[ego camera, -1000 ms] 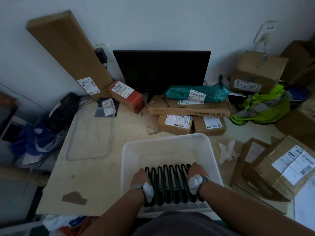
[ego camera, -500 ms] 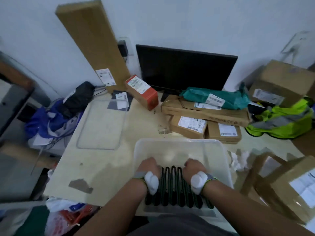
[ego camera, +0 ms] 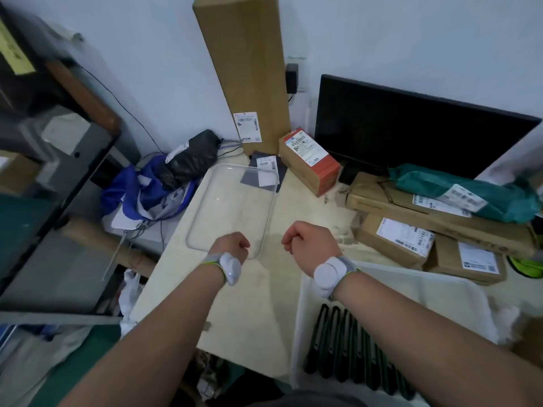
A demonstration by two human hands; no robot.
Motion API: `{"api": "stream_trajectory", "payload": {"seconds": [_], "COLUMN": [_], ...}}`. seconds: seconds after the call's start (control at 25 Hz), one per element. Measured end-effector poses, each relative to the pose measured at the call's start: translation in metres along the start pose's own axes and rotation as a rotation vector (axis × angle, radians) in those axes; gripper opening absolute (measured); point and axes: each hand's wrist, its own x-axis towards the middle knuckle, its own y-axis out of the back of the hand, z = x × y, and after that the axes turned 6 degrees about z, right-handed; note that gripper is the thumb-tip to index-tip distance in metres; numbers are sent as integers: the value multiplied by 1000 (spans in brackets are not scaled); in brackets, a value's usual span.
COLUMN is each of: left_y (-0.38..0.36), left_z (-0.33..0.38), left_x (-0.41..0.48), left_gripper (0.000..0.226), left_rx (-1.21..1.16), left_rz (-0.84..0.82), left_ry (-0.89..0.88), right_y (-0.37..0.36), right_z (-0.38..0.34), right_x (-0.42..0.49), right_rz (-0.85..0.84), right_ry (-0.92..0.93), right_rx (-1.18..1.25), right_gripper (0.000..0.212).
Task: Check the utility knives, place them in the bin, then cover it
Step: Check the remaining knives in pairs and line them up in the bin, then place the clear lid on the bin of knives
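Observation:
A clear plastic lid (ego camera: 232, 207) lies flat on the pale table (ego camera: 244, 312), left of centre. My left hand (ego camera: 230, 245) is a loose fist over the lid's near edge, and I cannot tell whether it touches the lid. My right hand (ego camera: 308, 242) is curled shut just right of the lid, with nothing in it. The white translucent bin (ego camera: 426, 289) stands at the lower right under my right forearm. Several dark utility knives (ego camera: 346, 348) lie side by side in a row on its floor.
A tall cardboard box (ego camera: 244, 69) leans on the wall behind the lid. An orange-red box (ego camera: 308, 160), a black monitor (ego camera: 411, 136), stacked parcels (ego camera: 405, 239) and a teal bag (ego camera: 470, 195) crowd the back right. Blue cloth and a black bag (ego camera: 164, 183) sit past the table's left edge.
Both hands have left the knives in the bin and moved up and left to the clear lid. My view has swung left, so the bin now sits at the lower right.

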Motion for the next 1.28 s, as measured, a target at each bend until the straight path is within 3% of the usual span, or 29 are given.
{"api": "stream_trajectory", "payload": {"seconds": [0.2,0.36,0.6,0.96,1.16,1.28], "left_y": [-40,-59,-60,10,92,139], "left_z": [-27,-38,-44,-5,28,36], "left_x": [36,42,37,2,-25,-44], "left_gripper": [42,28,20,20,11,13], "left_rx": [317,436,525,353,-30,-332], "left_rz": [-215,-140,-50,261,616,703], "left_ry": [-160,-271,-481,-683,-625,-488], "right_y": [-36,-42,-47,-35,-5,15], "right_z": [-9,2,8,0,-9,-11], "right_x": [24,27,28,21,14,18], "right_rz": [-93,-92,16,124,187,207], "right_ry": [-1,-13,-88,-136,-105,-73], "right_rx": [-177,-239,-137,71,154,130], "right_gripper": [33,31,33,38,40,37]}}
